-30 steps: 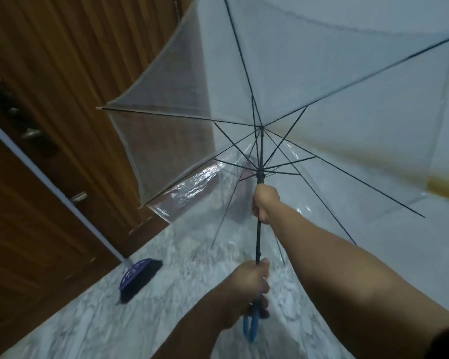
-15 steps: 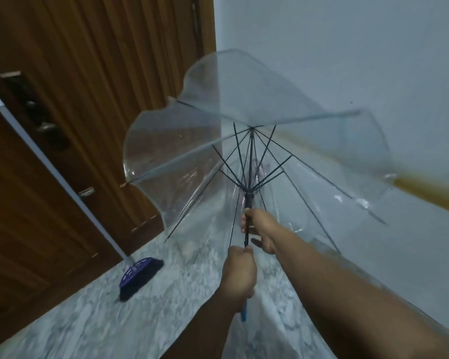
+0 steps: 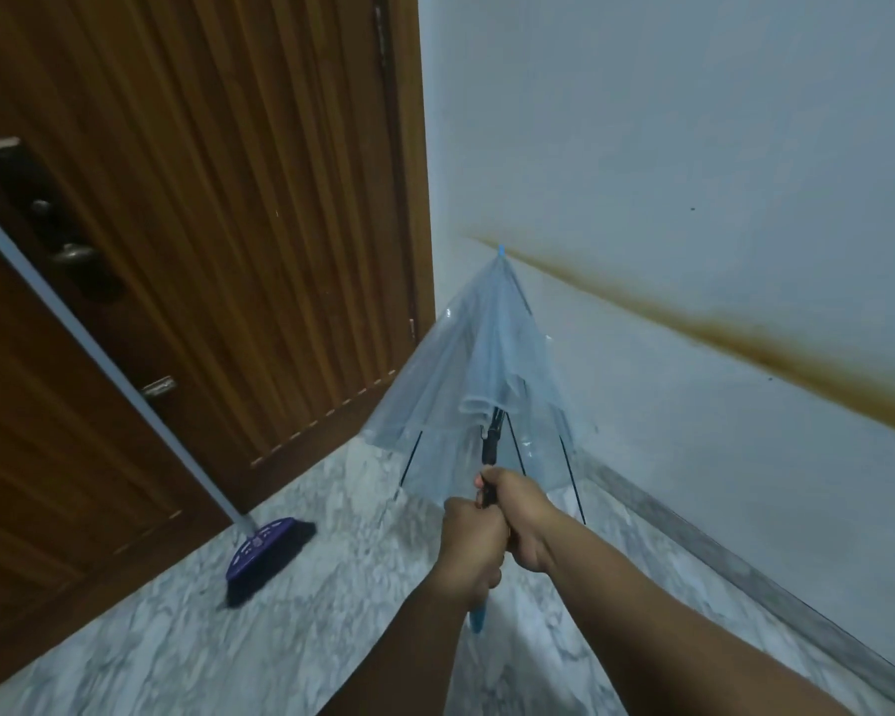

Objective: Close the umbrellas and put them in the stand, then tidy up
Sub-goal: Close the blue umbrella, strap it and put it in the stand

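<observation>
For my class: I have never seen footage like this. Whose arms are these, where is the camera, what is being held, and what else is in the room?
There is no machine here. A person wears one camera on the head, looking forward and down, so the two bare arms reaching in from the bottom are their own. Both hands grip the shaft of a clear umbrella: the left hand nearer its blue handle, the right hand just above. The canopy is folded down most of the way, its tip pointing at the white wall. On the marble floor a purple broom leans against the wooden door. No umbrella stand is in view.
</observation>
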